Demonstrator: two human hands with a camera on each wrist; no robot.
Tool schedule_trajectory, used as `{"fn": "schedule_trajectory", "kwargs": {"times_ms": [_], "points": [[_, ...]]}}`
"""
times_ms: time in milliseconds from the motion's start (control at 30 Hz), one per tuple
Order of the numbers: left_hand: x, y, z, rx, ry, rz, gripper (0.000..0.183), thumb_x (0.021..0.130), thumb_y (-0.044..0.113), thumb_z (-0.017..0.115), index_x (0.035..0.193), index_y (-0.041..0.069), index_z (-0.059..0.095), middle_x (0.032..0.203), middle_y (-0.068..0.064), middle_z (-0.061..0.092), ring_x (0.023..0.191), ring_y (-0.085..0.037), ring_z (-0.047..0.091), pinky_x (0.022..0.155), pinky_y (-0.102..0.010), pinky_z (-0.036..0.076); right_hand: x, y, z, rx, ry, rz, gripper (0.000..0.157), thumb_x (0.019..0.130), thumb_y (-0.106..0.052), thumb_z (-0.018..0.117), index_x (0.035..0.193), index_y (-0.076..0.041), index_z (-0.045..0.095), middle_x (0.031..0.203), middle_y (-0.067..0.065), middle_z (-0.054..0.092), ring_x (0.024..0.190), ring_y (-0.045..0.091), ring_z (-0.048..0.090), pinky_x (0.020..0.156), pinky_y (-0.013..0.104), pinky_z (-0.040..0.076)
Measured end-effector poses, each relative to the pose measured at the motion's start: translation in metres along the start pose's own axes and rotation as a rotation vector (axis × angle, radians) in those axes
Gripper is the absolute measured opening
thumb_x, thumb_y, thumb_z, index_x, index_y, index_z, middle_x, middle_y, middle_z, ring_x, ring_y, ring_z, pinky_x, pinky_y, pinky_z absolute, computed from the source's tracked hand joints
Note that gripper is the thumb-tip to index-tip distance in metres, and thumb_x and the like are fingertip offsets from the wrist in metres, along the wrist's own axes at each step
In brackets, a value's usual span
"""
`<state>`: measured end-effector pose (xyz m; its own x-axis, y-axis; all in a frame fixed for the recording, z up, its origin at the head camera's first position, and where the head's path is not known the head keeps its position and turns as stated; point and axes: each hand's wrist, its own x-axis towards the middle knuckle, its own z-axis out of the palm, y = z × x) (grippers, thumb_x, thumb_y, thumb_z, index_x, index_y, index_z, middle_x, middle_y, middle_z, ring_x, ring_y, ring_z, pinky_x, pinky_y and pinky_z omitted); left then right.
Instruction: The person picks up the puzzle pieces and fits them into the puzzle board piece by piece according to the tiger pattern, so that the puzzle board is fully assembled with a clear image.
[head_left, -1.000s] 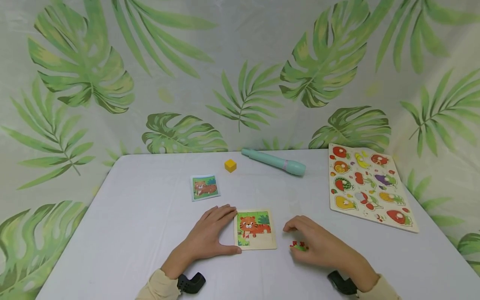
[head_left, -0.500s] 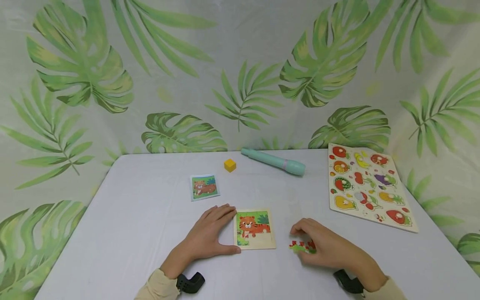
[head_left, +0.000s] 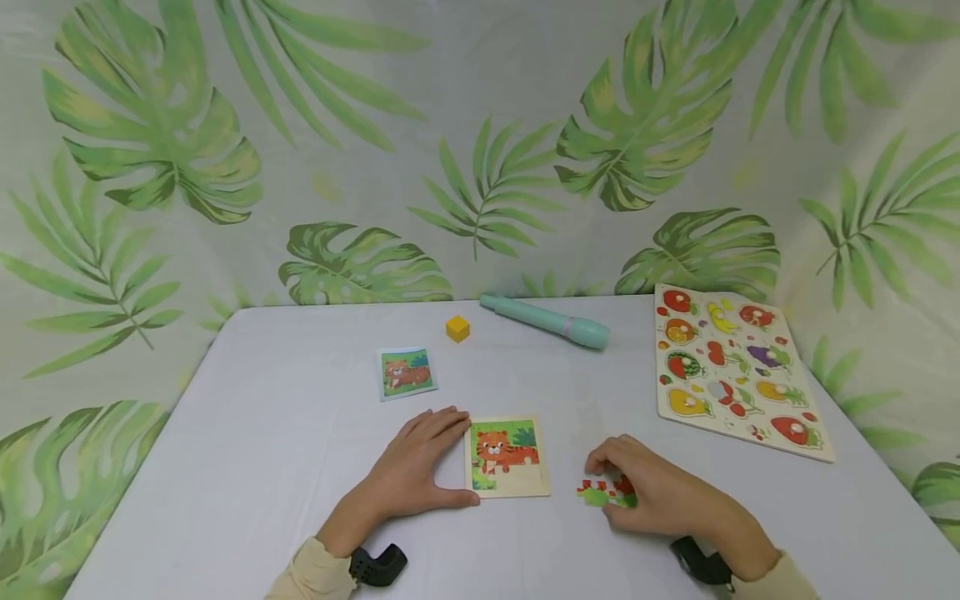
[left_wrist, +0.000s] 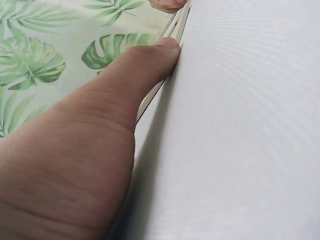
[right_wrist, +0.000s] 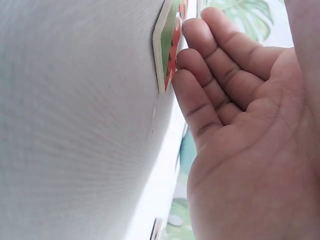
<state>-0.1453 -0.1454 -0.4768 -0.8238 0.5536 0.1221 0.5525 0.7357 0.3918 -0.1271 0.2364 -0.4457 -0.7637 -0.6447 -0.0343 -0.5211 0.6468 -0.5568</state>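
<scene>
A square wooden tiger jigsaw puzzle (head_left: 507, 443) lies on the table, bare along its lower right part. My left hand (head_left: 416, 467) rests at its left side. The fingertips touch near the upper left corner and the thumb touches by the lower left one. Red and green jigsaw pieces (head_left: 596, 495) lie flat to the right of the puzzle, partly covered by my right hand (head_left: 660, 492). Its fingers bend loosely over them. In the right wrist view the fingertips are beside or touching a green and red jigsaw piece (right_wrist: 169, 47); contact is unclear.
Behind the puzzle are a tiger picture card (head_left: 407, 372), a yellow cube (head_left: 457, 328) and a mint-green tube-shaped object (head_left: 543, 319). A fruit peg board (head_left: 738, 375) lies at the right. A leaf-print cloth (head_left: 337, 167) hangs behind the white table (head_left: 247, 433).
My right hand has shifted a little to the right, so more of the jigsaw pieces shows. The left hand and the puzzle keep their place.
</scene>
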Motion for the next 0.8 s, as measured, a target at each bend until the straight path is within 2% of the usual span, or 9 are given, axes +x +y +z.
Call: {"fn": "schedule_trajectory", "kwargs": {"times_ms": [233,400,633,800], "points": [[0.0,-0.0002,0.0006,-0.003,0.0,-0.004,0.106,0.078,0.078,0.07,0.156,0.011,0.047,0.162,-0.001,0.043,0.154,-0.02,0.032,0.128,-0.047,0.024,-0.0006,0.0019,-0.0007,-0.006,0.009,-0.013,0.037,0.085,-0.019,0.081,0.114,-0.027,0.06,0.105,-0.014,0.054,0.097,0.004,0.049,0.082,0.022,0.051],[0.0002,0.0002,0.0008,-0.018,0.001,0.0,0.106,0.078,0.079,0.07,0.156,0.011,0.047,0.162,0.0,0.043,0.154,-0.02,0.032,0.128,-0.048,0.024,-0.0016,0.0028,-0.001,-0.007,0.0,-0.013,0.034,0.085,-0.021,0.081,0.111,-0.031,0.062,0.102,-0.016,0.055,0.096,0.003,0.047,0.079,0.021,0.05],[0.0006,-0.0002,0.0008,-0.015,0.007,0.002,0.106,0.078,0.079,0.07,0.156,0.011,0.047,0.162,0.0,0.043,0.154,-0.02,0.032,0.128,-0.047,0.025,-0.0015,0.0026,-0.0007,-0.026,0.015,-0.047,0.038,0.086,-0.02,0.08,0.115,-0.037,0.064,0.107,-0.022,0.059,0.101,0.003,0.048,0.085,0.024,0.051],[0.0001,-0.0008,0.0007,-0.023,0.01,0.0,0.105,0.078,0.078,0.071,0.155,0.011,0.048,0.162,0.0,0.044,0.154,-0.02,0.032,0.128,-0.048,0.024,-0.0004,0.001,0.0005,-0.048,0.021,-0.038,0.04,0.084,-0.019,0.08,0.114,-0.039,0.065,0.108,-0.022,0.059,0.101,0.003,0.048,0.084,0.024,0.051]]}}
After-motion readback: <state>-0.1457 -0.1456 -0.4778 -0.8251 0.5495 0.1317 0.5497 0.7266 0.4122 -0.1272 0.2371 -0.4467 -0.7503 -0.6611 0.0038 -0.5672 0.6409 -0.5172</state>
